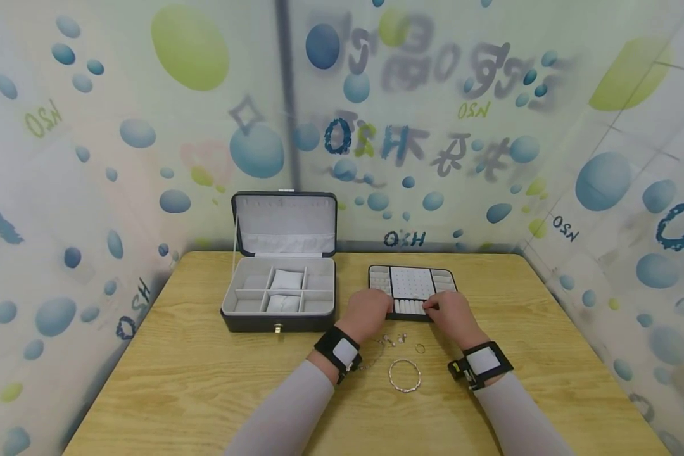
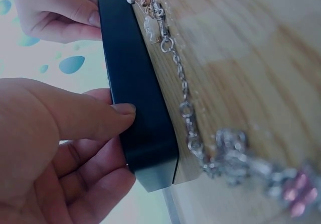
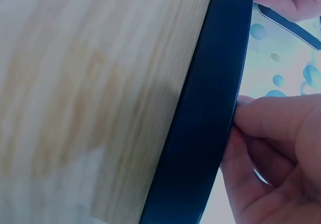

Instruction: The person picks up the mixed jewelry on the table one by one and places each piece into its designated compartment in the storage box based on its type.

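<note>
A black jewelry tray [image 1: 412,283] with pale compartments and ring rolls [image 1: 408,306] lies on the table. My left hand [image 1: 367,313] grips its front left corner. In the left wrist view the thumb [image 2: 123,114] presses the dark front wall [image 2: 135,83], with the other fingers curled at the corner. My right hand [image 1: 453,318] bends over the front right part, thumb and forefinger together at the end of the ring rolls. In the right wrist view its fingertips [image 3: 244,108] meet at the tray's upper edge; I cannot tell what they pinch.
An opened black jewelry box [image 1: 279,326] with two cushions [image 1: 287,280] stands left of the tray. In front of the tray lie a bangle [image 1: 405,375], a ring [image 1: 420,348], small earrings [image 1: 401,338] and a chain bracelet [image 2: 183,83]. Patterned walls enclose the table [image 1: 205,380].
</note>
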`<control>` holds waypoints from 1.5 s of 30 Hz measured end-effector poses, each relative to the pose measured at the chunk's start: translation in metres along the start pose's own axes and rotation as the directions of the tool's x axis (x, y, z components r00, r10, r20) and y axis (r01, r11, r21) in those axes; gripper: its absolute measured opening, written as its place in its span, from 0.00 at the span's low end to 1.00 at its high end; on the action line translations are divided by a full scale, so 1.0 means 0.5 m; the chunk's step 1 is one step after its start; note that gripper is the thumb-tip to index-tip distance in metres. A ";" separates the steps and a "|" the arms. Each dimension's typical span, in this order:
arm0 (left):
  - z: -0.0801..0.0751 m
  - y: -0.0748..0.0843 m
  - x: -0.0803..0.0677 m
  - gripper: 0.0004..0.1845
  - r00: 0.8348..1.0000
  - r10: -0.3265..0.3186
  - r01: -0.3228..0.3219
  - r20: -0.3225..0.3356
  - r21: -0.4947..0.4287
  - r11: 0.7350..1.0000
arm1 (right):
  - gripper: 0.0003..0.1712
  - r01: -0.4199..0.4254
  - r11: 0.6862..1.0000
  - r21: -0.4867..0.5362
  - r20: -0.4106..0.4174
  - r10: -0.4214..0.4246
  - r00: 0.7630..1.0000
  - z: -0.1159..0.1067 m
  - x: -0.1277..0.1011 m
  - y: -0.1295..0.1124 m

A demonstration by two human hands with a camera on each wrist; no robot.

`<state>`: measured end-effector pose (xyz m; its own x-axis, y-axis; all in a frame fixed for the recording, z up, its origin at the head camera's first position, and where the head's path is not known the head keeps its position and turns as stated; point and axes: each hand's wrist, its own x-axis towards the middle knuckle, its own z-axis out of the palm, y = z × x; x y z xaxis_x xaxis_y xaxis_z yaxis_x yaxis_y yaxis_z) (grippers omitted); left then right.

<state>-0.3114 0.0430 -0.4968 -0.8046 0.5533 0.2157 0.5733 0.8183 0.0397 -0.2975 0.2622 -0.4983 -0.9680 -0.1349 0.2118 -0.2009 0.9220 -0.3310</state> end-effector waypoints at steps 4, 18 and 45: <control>-0.003 0.001 -0.001 0.07 1.000 -0.001 0.001 0.000 0.004 1.000 | 0.04 -0.018 1.000 -0.014 0.023 0.018 1.000 0.000 0.005 -0.003; -0.004 0.003 -0.003 0.08 1.000 0.008 -0.007 -0.012 0.022 1.000 | 0.04 -0.037 0.999 0.006 0.059 0.037 0.998 -0.006 0.013 -0.006; -0.002 -0.002 -0.004 0.07 1.000 0.019 -0.019 -0.023 0.001 1.000 | 0.10 -0.011 1.000 0.029 0.097 0.009 0.995 -0.013 0.010 -0.005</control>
<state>-0.3100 0.0410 -0.4961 -0.7897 0.5652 0.2386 0.5885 0.8078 0.0341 -0.3009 0.2614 -0.4905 -0.9797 -0.1617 0.1185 -0.1941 0.9126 -0.3599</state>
